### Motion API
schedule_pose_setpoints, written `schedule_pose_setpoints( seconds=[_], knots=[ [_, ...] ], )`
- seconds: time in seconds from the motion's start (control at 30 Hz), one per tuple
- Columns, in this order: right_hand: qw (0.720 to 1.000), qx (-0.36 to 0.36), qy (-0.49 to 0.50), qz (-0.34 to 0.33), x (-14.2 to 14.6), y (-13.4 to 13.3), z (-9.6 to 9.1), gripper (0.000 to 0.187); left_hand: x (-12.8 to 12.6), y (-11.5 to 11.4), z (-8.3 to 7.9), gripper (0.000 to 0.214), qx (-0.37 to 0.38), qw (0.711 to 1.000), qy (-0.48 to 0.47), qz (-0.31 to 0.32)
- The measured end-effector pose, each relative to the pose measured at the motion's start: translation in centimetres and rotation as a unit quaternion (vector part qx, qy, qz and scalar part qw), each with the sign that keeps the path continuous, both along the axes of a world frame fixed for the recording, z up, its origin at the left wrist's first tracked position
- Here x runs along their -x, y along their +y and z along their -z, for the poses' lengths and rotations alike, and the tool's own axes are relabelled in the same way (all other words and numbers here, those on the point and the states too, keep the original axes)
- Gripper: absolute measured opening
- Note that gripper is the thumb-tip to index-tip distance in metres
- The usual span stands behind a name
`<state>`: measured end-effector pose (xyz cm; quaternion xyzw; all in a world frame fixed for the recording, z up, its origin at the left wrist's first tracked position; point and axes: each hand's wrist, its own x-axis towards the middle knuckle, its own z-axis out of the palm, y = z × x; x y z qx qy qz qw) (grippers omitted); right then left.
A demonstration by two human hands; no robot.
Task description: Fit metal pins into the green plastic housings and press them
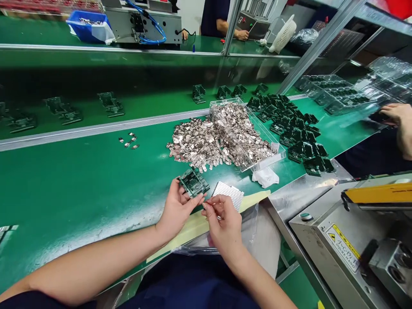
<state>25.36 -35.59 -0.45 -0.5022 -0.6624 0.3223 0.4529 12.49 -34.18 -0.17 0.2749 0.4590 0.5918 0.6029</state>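
Observation:
My left hand grips a dark green plastic part with a squarish opening, held tilted above the table's front edge. Close to its lower right corner, the fingers of my right hand are pinched together. A small shiny bit shows between those fingers, too small to name. Just behind my right hand lies a white ridged, grid-patterned sheet. Beyond both hands, small silvery metal pieces form a heap that runs into a tipped clear plastic box.
Several dark green parts are piled right of the box; others stand on the belt behind the metal rail. A few loose metal pieces lie left of the heap. A machine stands at right. Another person's hand is at the right edge.

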Motion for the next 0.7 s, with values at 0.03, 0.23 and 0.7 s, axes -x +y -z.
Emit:
schedule_pose_setpoints(
  seconds=[0.03,0.23,0.7],
  knots=[
    [1.0,0.026,0.001,-0.006,-0.1,0.0,-0.2,0.006,0.0,0.0,0.0,0.048,-0.015,1.0,0.008,-0.002],
    [0.998,0.06,-0.019,-0.016,-0.6,0.1,-1.0,0.009,0.1,0.3,-0.1,0.047,-0.051,0.998,0.035,0.021],
    [0.917,0.19,0.335,0.104,-1.1,0.5,-1.3,0.034,-0.1,-0.3,0.8,0.047,-0.102,0.994,0.044,0.019]
  ],
)
